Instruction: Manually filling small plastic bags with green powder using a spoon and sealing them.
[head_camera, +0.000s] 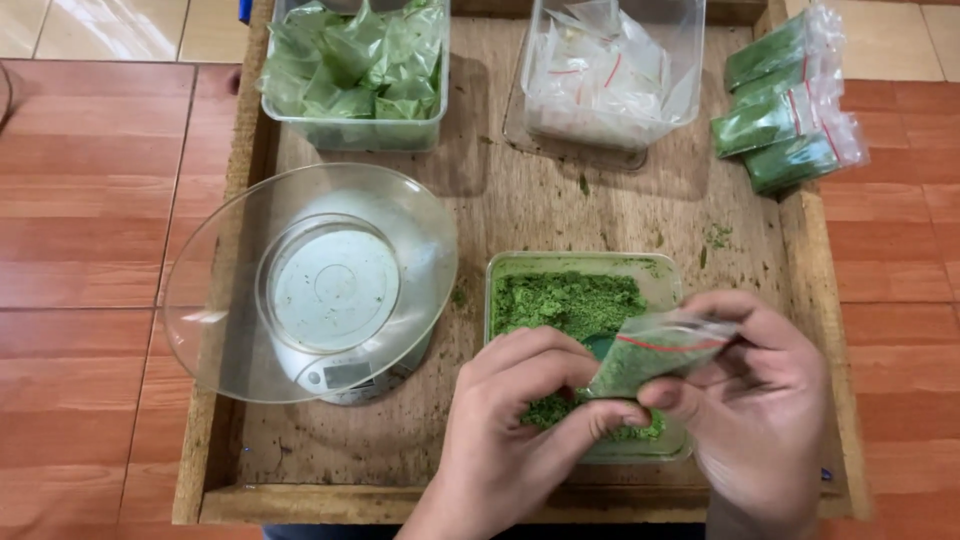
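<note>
Both hands, left (520, 420) and right (755, 400), have fingers clamped on a part-filled bag (655, 352) over the powder tub (660, 275); sealing its strip needs an even pinch.

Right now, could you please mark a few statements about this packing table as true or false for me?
1. Both hands hold a small plastic bag over the tub of green powder. True: the left hand and right hand both grip it.
2. The clear bowl on the scale is full of powder. False: it looks empty.
3. Filled green packets lie at the tray's far right corner. True.
4. The bag in the hands is empty. False: it holds green powder.
5. The far left tub holds white bags. False: its bags are green.
</note>
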